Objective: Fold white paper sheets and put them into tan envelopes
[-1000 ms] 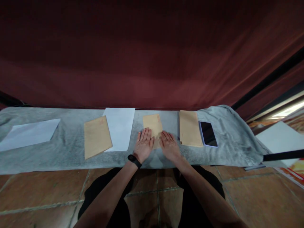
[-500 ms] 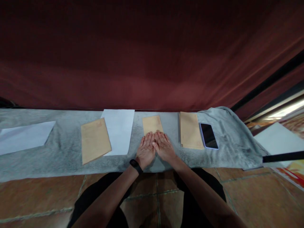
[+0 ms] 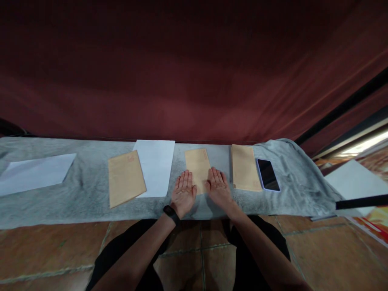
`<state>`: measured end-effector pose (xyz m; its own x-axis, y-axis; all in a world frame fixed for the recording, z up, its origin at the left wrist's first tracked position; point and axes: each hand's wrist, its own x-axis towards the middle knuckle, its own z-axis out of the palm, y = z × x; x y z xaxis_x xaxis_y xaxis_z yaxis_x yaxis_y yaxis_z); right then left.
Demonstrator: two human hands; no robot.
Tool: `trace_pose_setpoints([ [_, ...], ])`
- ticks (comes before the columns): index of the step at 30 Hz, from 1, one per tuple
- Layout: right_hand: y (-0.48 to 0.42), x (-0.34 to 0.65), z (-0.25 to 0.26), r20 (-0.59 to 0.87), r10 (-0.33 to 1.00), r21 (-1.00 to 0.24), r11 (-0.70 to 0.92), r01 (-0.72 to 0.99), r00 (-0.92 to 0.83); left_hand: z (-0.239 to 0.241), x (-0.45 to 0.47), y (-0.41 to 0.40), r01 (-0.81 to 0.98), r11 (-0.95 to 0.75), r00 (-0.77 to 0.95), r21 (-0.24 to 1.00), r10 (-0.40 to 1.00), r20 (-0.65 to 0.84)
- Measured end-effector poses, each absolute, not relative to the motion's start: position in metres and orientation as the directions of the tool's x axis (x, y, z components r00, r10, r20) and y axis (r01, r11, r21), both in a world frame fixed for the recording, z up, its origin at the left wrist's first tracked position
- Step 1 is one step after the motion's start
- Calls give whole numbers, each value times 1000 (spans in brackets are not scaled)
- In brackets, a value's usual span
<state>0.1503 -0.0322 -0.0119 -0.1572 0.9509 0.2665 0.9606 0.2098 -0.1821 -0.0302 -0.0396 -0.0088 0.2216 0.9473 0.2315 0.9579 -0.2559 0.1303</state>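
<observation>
A small brown envelope (image 3: 198, 163) lies flat on the grey cloth-covered table (image 3: 75, 194) in front of me. My left hand (image 3: 183, 192) rests palm down at its left edge, fingers stretched out, with a black band on the wrist. On the envelope's right edge lies my right hand (image 3: 218, 187), also flat and with fingers straight. Neither hand holds anything.
A longer brown envelope (image 3: 244, 167) and a dark phone (image 3: 267, 174) lie to the right. On the left are a white sheet (image 3: 155, 166), another brown envelope (image 3: 125, 178) and a white envelope (image 3: 36, 173). A dark red curtain (image 3: 194, 68) hangs behind the table.
My hands were together over the envelope's near end half a second ago. They have slid apart to its left and right edges.
</observation>
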Motion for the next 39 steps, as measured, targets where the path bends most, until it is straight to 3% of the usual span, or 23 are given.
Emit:
trace_pose_setpoints([
  [4,-21,142,-5,248,959,-241,201,950,-140,-6,-21,-41,936,-326,282,134,920,271],
  [9,5,119,-2,164,932,-316,360,878,-324,-11,-10,-43,858,-488,433,158,854,288],
  [12,20,115,-5,149,937,-316,348,883,-316,-11,-10,-43,844,-507,446,175,844,297],
  [23,37,123,-9,161,973,-262,206,943,-168,-4,-10,-42,845,-491,445,211,865,230],
  [32,27,133,-10,217,966,-212,188,959,-141,-8,-5,-36,855,-461,405,238,880,247],
  [39,18,136,-11,250,958,-188,190,964,-140,-6,-4,-11,907,-360,331,218,930,161],
])
